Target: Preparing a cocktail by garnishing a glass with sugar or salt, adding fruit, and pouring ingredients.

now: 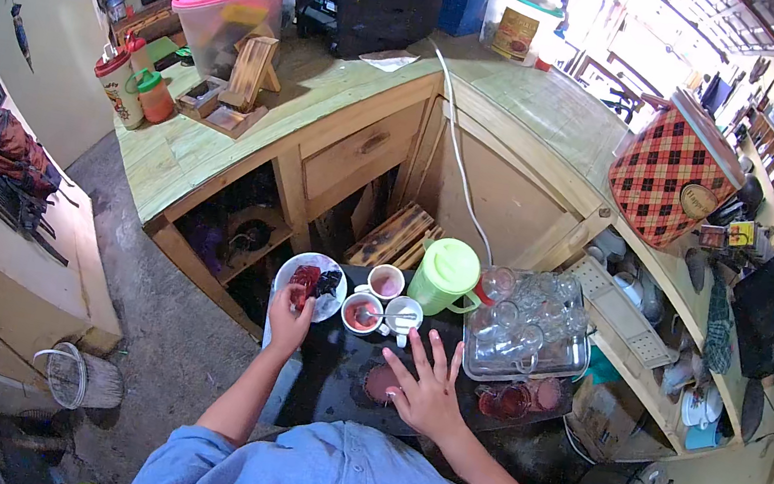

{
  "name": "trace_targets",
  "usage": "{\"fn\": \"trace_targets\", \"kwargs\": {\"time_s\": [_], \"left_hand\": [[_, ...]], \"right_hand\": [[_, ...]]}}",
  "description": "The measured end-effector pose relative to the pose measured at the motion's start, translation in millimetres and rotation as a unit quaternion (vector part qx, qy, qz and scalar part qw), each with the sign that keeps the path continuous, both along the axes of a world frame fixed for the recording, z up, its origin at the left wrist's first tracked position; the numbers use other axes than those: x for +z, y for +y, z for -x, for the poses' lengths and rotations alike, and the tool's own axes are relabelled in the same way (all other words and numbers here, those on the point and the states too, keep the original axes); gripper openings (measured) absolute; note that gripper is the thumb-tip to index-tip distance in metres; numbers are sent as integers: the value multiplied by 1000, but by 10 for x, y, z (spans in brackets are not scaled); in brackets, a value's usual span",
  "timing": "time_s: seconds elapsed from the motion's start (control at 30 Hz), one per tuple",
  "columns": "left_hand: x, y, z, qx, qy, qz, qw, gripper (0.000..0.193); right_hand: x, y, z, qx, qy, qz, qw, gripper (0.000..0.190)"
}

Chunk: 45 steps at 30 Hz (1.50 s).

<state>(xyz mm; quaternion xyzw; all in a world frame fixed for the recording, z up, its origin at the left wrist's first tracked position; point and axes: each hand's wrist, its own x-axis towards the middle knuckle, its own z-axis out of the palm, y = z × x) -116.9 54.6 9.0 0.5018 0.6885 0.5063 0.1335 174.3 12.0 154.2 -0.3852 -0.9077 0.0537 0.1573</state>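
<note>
My left hand (290,318) is at the near edge of a white bowl (283,273), its fingertips at a dark red item (305,279) whose kind I cannot tell. A dark packet (328,283) lies beside it in the bowl. My right hand (429,393) is spread with nothing in it, over the black table (335,374). Three white cups stand between the bowl and a green lidded pitcher (446,274): one at the back (386,281), one with red contents (361,314), and one with white contents (403,315). A metal spoon (387,315) rests across the front two.
At the right, a clear tray (511,372) holds several glass mugs (535,311). Reddish round items (514,399) lie in front of it. A wooden counter (299,125) wraps around behind the table, with a white cable (463,155) hanging down. A white bucket (84,380) stands on the floor.
</note>
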Motion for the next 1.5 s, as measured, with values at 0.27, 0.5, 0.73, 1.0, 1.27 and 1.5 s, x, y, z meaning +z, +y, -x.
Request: {"fn": "trace_targets", "kwargs": {"time_s": [0.27,0.5,0.73,1.0,1.27,1.5], "left_hand": [[-381,626,145,-7,124,121,985,32],[-303,836,117,-28,193,237,952,20],[-40,546,94,-43,113,79,989,14],[1362,321,-478,-294,-245,26,924,14],[1866,311,-1224,-400,89,-130,903,29],[1379,40,-663,-278,-68,59,956,29]], "right_hand": [[-42,-114,-103,-96,146,39,984,47],[-230,-202,-195,-192,450,123,864,29],[-373,-167,-324,-237,475,90,843,22],[-74,416,-161,-114,360,14,926,73],[-455,454,-90,22,703,567,430,113],[-596,217,-607,-241,397,484,741,48]]}}
